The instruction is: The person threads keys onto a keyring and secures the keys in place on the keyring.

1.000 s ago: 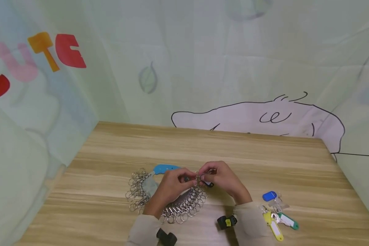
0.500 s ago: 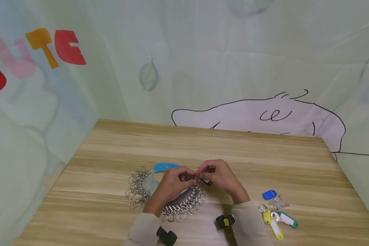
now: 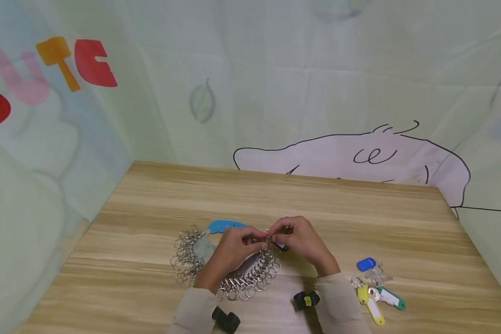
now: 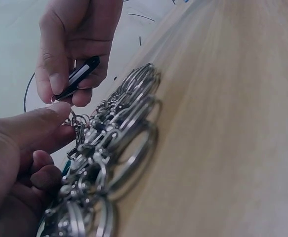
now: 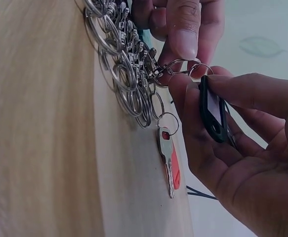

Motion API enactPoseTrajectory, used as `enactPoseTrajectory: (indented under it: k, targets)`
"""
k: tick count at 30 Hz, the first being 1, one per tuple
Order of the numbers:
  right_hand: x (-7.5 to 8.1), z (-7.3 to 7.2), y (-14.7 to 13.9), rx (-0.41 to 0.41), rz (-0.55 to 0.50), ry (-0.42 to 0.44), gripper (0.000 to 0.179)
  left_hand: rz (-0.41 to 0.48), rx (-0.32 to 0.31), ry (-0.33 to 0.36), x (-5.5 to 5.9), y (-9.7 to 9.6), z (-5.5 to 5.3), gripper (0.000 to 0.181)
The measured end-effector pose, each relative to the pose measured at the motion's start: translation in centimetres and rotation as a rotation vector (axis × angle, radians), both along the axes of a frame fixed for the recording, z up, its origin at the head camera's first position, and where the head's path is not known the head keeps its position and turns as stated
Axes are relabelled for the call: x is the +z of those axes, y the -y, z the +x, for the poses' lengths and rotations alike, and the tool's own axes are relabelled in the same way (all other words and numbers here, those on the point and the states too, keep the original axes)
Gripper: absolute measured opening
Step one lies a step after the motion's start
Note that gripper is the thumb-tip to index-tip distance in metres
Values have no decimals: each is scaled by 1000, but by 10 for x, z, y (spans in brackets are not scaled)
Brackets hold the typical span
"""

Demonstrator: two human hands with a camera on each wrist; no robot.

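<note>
My right hand [image 3: 302,241] pinches a black-framed key tag [image 5: 213,111] with a white label; its thin split ring [image 5: 203,66] lies between the two hands. Fingers of my left hand [image 3: 235,248] pinch a metal ring [image 5: 176,65] joined to the bunch of rings and clasps [image 4: 114,143]. That bunch runs along a curved holder with a blue handle [image 3: 225,226], partly hidden by my left hand and forearm. In the right wrist view, a silver key [image 5: 165,153] and a red tag [image 5: 176,173] hang from another ring of the bunch.
On the right of the wooden table [image 3: 192,190] lie a blue key tag [image 3: 366,264], a yellow key tag [image 3: 370,304] and a green key tag [image 3: 391,298] with keys. A printed cloth [image 3: 275,93] stands behind the table.
The head view has tilted down slightly. Both hands stay close together at the same spot, with only small shifts of the fingers and the black tag.
</note>
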State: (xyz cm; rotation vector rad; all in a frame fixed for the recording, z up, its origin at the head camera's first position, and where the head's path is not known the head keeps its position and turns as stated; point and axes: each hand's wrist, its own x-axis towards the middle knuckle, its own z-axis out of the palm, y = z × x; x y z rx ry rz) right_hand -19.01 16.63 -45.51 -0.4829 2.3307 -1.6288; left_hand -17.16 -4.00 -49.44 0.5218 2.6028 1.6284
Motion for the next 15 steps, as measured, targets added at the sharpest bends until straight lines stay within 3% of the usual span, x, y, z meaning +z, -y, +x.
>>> enactPoseTrajectory:
  k: [8,15]
  targets:
    - [0,-1,-2,-2,23,-1,14,-24,0,30,2,-1,1,19]
    - [1,-1,-3,9,25,-23,12,-12,-10,6,1,0,0,17]
